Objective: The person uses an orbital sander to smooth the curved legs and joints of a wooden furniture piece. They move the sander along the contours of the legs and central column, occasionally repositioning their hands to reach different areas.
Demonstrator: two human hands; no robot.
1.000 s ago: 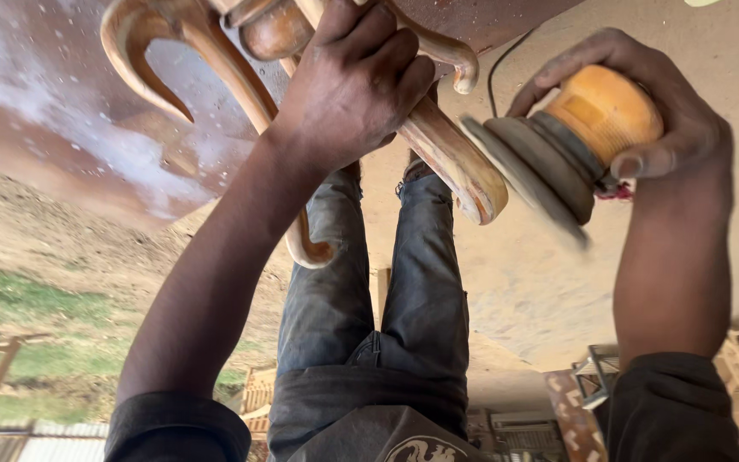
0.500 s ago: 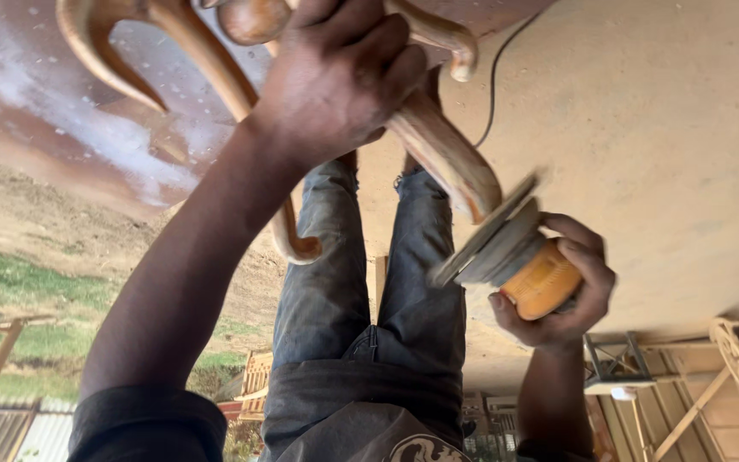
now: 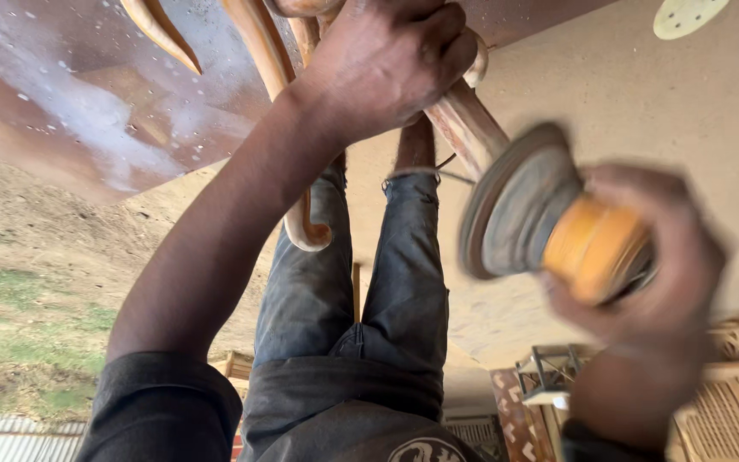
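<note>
**Orange sander held just off the carved wooden rail**

Pale, curved, carved wooden furniture frame (image 3: 464, 120) is the landmark; everything else is placed from it. The left hand (image 3: 382, 64) is wrapped tight around it near the top of the view, fingers fully closed over the joint where several bent rails meet. From that grip one straight rail runs down and to the right, and its long axis points toward the sander. Another curled rail hangs below the hand and ends in a hook beside the blue jeans (image 3: 361, 282).

The round power sander with an orange body and grey disc pad (image 3: 549, 222) sits at the lower right end of that rail, its pad face turned toward the wood; motion blur hides whether pad and rail touch or stand just apart. The right hand (image 3: 652, 291) cups the orange body from behind, fingers curled closed around it, and is the hand nearer the working end of the rail.

Far up and right of the frame, a loose pale round sanding disc with small holes (image 3: 690, 15) lies on the tan floor (image 3: 686, 111). Left of the frame lies a reddish-brown dusty slab (image 3: 70, 94). No labels or signs are readable.
</note>
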